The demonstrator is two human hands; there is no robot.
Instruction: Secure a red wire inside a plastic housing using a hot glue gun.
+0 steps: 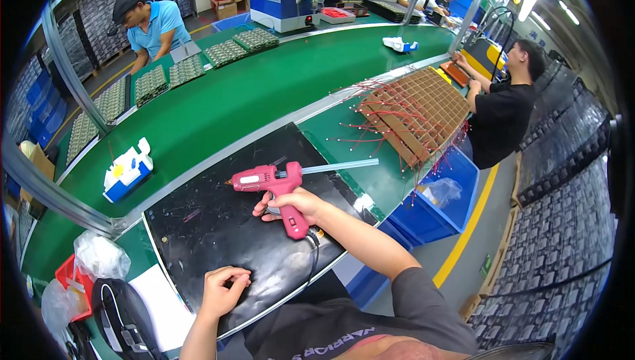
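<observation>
"What is the right hand [303, 205] doing?"

"It's clamping round the handle of a pink glue gun [291, 182], holding it over the black mat [198, 244]. The nozzle is pointing left, and a clear glue stick [344, 165] is poking out the back."

"And the left hand [223, 288]?"

"It's bending its fingers loosely near the mat's lower left corner, thumb sitting slightly apart. I can't tell whether it's touching the mat."

"What's sitting farther right?"

"A cardboard grid [426, 105], with red wires [380, 110] sticking out."
</observation>
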